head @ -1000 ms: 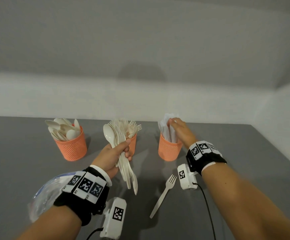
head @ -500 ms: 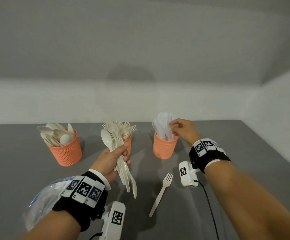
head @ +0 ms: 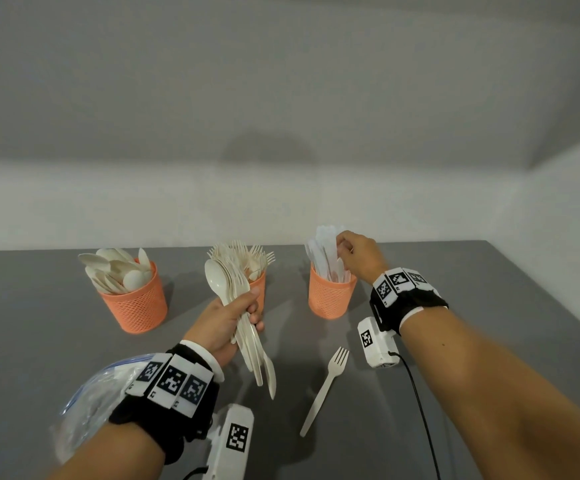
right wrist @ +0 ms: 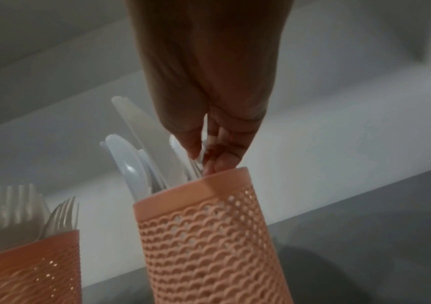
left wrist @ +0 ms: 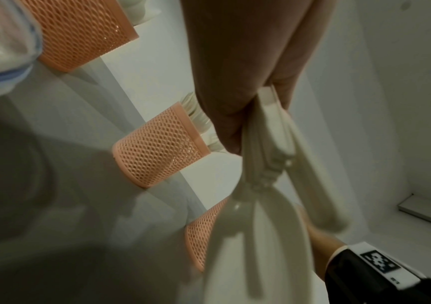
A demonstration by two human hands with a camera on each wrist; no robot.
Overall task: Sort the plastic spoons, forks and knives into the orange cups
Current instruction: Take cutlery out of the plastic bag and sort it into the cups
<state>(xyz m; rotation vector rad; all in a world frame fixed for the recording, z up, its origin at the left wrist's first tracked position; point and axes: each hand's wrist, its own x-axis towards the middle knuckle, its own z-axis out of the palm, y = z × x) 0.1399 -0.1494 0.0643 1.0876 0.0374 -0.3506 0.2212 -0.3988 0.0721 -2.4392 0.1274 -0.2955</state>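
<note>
Grey table [head: 489, 341]: left hand [head: 224, 322] grips cutlery bundle [head: 247, 327]; right-hand fingers [right wrist: 196, 142] pinch knives [head: 326, 254].

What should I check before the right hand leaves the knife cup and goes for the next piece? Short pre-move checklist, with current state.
1. Right hand clear of the knives: not ok, fingertips pinch a knife at the rim of the knife cup.
2. Knife seated in the cup: cannot tell, its lower end is hidden.
3. Left hand grip on the mixed bundle: ok, fingers curled round the handles.
4. All three cups upright: ok, including the spoon cup and the fork cup.
5. Loose fork reachable: ok, it lies flat on the table with nothing on it.
6. Cup contents sorted: ok as far as visible.
</note>
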